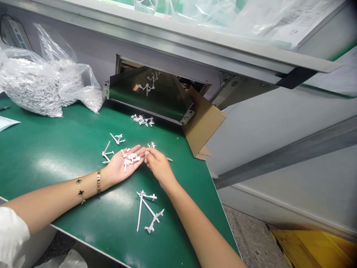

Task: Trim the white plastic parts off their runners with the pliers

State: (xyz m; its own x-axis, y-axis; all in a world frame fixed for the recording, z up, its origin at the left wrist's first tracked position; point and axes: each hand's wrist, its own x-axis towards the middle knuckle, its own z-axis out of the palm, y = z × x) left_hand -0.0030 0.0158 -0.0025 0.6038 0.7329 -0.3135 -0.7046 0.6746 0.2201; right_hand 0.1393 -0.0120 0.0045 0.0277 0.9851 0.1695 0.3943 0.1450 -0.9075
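Observation:
My left hand (118,169) lies palm up with its fingers stretched out, bearing a small pile of white plastic parts (133,158). At its fingertips is my right hand (158,163), thumb and fingers pinched together; what they hold is hidden. A white branched piece (151,145) shows just behind the right hand, and a thin rod end (169,159) sticks out at its right; I cannot tell whether either is held. White plastic sprues (150,212) lie on the green table nearer to me, and a smaller sprue (107,152) lies left of the left hand.
Clear bags of white pieces (30,85) stand at the back left. A metal chute (150,93) opens onto the green tabletop (55,149), with several sprues (142,120) below it. A cardboard flap (203,124) stands at its right. A metal-edged shelf (178,33) runs above.

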